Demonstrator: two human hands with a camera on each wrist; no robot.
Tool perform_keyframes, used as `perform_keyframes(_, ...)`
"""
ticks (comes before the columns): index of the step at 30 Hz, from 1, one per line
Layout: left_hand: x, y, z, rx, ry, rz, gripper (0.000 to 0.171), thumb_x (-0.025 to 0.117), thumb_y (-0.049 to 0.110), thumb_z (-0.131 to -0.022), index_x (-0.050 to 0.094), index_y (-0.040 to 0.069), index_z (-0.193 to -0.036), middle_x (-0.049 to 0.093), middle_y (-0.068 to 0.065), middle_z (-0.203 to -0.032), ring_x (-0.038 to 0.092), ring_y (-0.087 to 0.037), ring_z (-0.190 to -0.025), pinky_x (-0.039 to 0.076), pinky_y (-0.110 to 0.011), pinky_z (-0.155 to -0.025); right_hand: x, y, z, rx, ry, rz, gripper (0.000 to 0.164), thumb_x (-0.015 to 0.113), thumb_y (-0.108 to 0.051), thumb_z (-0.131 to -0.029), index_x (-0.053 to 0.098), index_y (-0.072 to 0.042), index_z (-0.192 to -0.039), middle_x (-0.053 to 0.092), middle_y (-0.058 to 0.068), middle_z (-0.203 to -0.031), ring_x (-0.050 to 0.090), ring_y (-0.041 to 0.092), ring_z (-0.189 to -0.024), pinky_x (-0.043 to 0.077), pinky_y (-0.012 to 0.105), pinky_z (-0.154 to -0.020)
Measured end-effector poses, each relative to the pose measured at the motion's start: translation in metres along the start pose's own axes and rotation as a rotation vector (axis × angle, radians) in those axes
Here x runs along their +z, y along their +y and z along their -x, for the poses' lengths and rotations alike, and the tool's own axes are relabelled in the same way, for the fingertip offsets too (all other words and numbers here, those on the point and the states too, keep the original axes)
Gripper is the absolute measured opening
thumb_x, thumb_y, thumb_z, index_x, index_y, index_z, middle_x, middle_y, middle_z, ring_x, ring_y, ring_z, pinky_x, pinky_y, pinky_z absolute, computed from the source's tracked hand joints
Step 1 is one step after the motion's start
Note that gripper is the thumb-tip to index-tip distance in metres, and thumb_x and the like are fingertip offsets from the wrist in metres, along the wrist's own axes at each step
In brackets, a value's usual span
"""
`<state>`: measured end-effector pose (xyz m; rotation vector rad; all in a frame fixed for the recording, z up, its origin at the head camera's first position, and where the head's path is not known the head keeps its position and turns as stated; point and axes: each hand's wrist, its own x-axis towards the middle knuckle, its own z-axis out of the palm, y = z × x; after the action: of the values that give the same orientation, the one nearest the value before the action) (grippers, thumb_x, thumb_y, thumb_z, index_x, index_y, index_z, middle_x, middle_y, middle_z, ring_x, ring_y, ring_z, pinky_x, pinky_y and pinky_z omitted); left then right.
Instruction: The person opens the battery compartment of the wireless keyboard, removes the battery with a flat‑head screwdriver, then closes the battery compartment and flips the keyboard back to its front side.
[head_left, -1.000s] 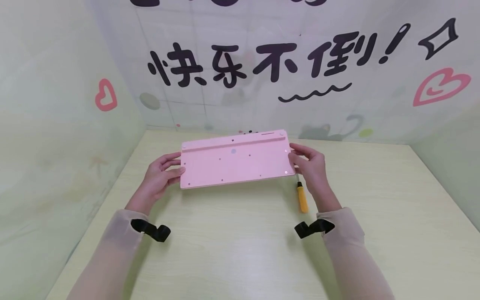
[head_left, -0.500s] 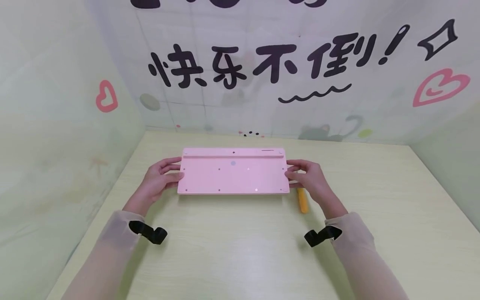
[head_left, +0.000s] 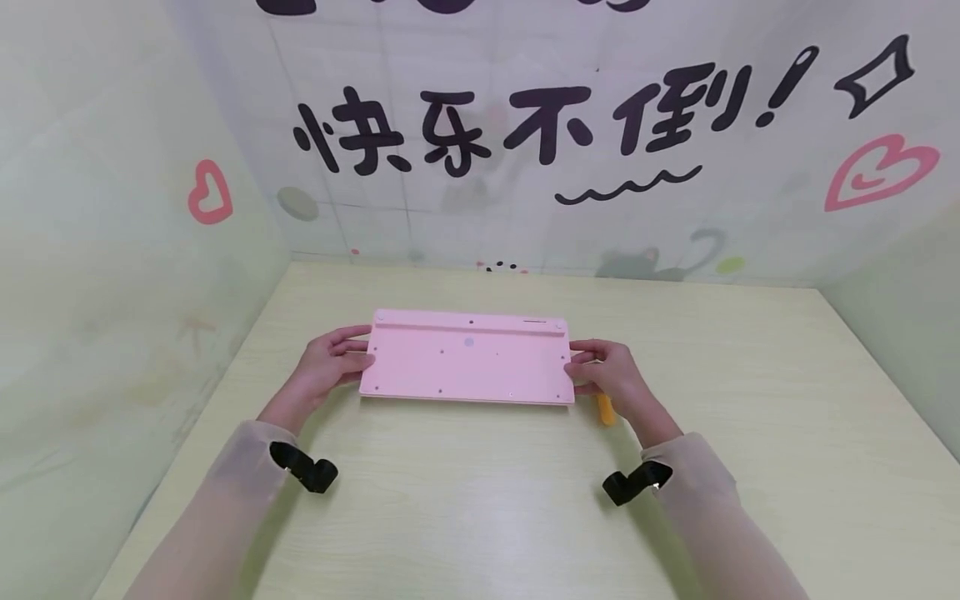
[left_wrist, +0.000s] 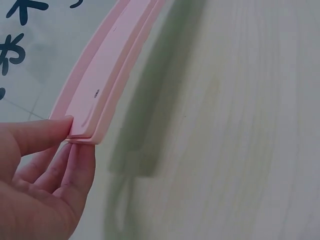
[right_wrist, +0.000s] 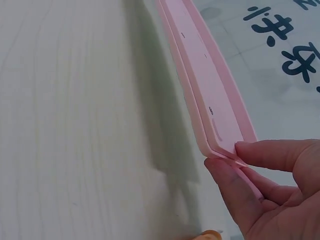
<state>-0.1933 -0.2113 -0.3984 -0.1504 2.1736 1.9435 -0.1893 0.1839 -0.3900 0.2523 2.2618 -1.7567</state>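
A pink keyboard (head_left: 468, 371) is held over the table, its underside with small screw holes and a raised ridge turned toward the head view. My left hand (head_left: 326, 367) pinches its left end between thumb and fingers. At the right end, my right hand (head_left: 611, 371) grips it the same way. Both wrist views show the keyboard (left_wrist: 102, 85) edge-on, its shadow lying apart from it on the table. The orange handle of a screwdriver (head_left: 606, 410) lies just below the right hand, which hides the rest; a bit of the orange handle (right_wrist: 209, 236) peeks into the right wrist view.
A pale wood-grain table (head_left: 480, 500) spreads beneath the hands. Behind it hangs a white printed backdrop (head_left: 465, 217) with black characters, and similar cloth walls (head_left: 135, 333) stand at both sides. A black camera mount (head_left: 306, 468) sits on each wrist.
The keyboard has come down and nearer in both hands. Its tilt has swung from right end higher to nearly level, right end slightly lower. The right hand now covers more of the screwdriver.
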Motion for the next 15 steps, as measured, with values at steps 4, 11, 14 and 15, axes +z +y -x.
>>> perform_keyframes(4,0.001,-0.002,-0.004,-0.027,0.012,-0.057,0.058,0.062,-0.001,-0.084,0.039,0.003,-0.137,0.052,-0.022,-0.122,0.062,-0.009,-0.081,0.052,-0.028,-0.073,0.002,0.005,0.0,0.003,-0.029,-0.025,0.047,0.064,0.003,-0.082,0.047,0.008,-0.125,0.052,0.01,-0.088,0.058,0.014,-0.068,0.053,0.037,-0.067)
perform_keyframes(11,0.004,-0.002,-0.014,-0.085,0.056,-0.138,0.056,0.063,0.001,-0.084,0.043,0.007,-0.136,0.052,-0.02,-0.124,0.061,-0.013,-0.085,0.051,-0.025,-0.072,0.007,0.009,-0.002,0.024,-0.034,0.015,0.045,0.065,0.002,-0.082,0.047,0.008,-0.123,0.052,0.011,-0.087,0.06,0.016,-0.066,0.054,0.035,-0.065)
perform_keyframes(14,0.005,-0.002,-0.016,-0.091,0.061,-0.167,0.056,0.064,0.001,-0.084,0.044,0.007,-0.135,0.053,-0.02,-0.123,0.061,-0.015,-0.088,0.051,-0.026,-0.073,0.008,0.011,-0.005,0.035,-0.031,0.044,0.046,0.065,0.002,-0.082,0.046,0.009,-0.124,0.052,0.011,-0.087,0.058,0.016,-0.066,0.054,0.033,-0.064)
perform_keyframes(15,0.005,-0.003,-0.017,-0.094,0.064,-0.175,0.055,0.064,0.001,-0.083,0.045,0.008,-0.135,0.053,-0.02,-0.123,0.061,-0.016,-0.088,0.051,-0.026,-0.073,0.008,0.012,-0.006,0.039,-0.024,0.051,0.046,0.065,0.002,-0.082,0.047,0.009,-0.123,0.052,0.011,-0.087,0.058,0.016,-0.065,0.054,0.032,-0.063)
